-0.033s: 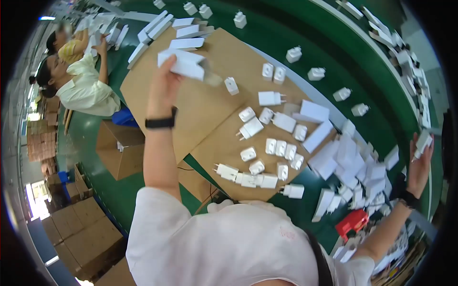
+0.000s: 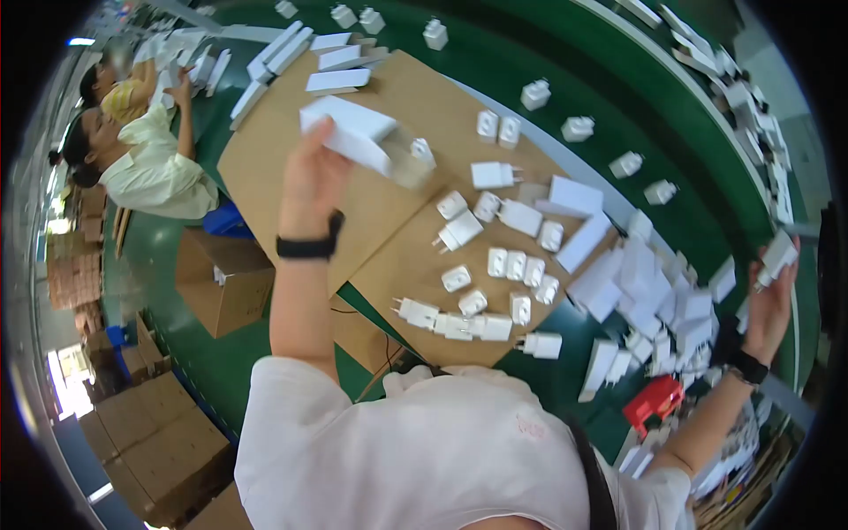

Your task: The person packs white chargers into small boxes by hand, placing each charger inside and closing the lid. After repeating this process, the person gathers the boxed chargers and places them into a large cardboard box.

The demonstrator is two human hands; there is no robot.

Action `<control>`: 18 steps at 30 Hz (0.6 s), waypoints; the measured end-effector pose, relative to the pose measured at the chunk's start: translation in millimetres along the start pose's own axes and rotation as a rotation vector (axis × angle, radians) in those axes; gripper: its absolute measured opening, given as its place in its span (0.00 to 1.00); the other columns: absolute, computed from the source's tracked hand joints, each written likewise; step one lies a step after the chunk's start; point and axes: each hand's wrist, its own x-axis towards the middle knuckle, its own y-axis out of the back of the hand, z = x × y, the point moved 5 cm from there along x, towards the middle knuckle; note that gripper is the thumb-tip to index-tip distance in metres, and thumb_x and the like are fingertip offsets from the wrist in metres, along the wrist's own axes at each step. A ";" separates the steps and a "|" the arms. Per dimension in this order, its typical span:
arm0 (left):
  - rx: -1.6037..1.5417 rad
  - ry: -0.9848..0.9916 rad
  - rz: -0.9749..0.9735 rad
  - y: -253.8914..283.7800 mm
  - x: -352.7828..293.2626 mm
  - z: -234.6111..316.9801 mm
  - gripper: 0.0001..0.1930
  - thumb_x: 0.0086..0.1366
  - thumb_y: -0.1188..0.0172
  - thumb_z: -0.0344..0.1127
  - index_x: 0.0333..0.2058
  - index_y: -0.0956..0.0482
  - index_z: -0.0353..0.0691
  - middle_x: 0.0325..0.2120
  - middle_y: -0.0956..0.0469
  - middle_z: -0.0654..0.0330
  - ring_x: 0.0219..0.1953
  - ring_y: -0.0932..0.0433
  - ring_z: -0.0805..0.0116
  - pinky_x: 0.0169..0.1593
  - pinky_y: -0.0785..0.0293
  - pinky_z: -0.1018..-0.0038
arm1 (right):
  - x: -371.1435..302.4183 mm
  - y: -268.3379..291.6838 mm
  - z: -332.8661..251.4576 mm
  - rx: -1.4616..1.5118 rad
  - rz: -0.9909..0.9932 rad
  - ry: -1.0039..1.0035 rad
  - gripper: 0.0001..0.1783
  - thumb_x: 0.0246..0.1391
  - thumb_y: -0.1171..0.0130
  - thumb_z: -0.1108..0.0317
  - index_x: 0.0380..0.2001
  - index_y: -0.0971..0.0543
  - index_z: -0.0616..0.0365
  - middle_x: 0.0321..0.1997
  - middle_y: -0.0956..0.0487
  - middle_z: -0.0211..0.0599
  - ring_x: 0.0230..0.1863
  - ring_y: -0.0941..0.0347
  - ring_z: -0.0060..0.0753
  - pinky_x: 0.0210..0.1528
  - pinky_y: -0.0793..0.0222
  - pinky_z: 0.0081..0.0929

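My left hand is closed around a white carton, held above the brown cardboard and tilted, with a blurred beige flap or inner part showing at its right end. Out at the far right, my right hand grips a white charger with its pins pointing down-left. Near the carton's end, a single charger rests on the cardboard sheet. Several more white chargers lie on the sheets, some on their sides, others with their socket faces up.
Flat white cartons lie at the far left edge. A heap of cartons and a red tape dispenser are on the right. Chargers stand along the green belt. Two co-workers and an open cardboard box are at left.
My left hand has moved slightly right and down, and the carton has tilted further. My right hand has come a little down and left with the charger.
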 end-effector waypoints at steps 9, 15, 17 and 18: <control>-0.255 0.341 -0.381 -109.6 -172.8 -114.9 0.32 0.41 0.37 0.15 0.46 0.35 0.46 0.41 0.29 0.60 0.47 0.30 0.63 0.48 0.31 0.68 | -150.4 -173.8 27.0 0.136 0.044 0.258 0.17 0.47 0.41 0.73 0.40 0.36 0.57 0.41 0.28 0.38 0.40 0.30 0.31 0.44 0.33 0.26; 0.046 0.139 -0.468 -123.9 -216.3 -122.6 0.35 0.40 0.31 0.20 0.42 0.45 0.47 0.43 0.33 0.59 0.46 0.31 0.66 0.46 0.30 0.73 | -192.4 -172.2 25.4 -0.160 0.108 0.383 0.17 0.41 0.35 0.74 0.31 0.34 0.56 0.33 0.29 0.33 0.37 0.32 0.20 0.38 0.35 0.15; 0.069 0.101 -0.496 -129.8 -228.6 -120.2 0.35 0.40 0.31 0.21 0.42 0.45 0.47 0.43 0.34 0.59 0.46 0.32 0.67 0.45 0.30 0.73 | -203.7 -174.3 25.4 -0.250 0.123 0.421 0.17 0.41 0.35 0.75 0.30 0.34 0.56 0.32 0.29 0.33 0.36 0.32 0.20 0.37 0.35 0.15; 0.097 0.070 -0.513 -132.3 -234.5 -119.3 0.35 0.40 0.30 0.23 0.42 0.45 0.47 0.43 0.35 0.59 0.46 0.32 0.67 0.45 0.30 0.73 | -209.0 -174.4 27.3 -0.338 0.141 0.445 0.16 0.40 0.34 0.75 0.29 0.33 0.56 0.31 0.29 0.33 0.35 0.32 0.20 0.37 0.35 0.15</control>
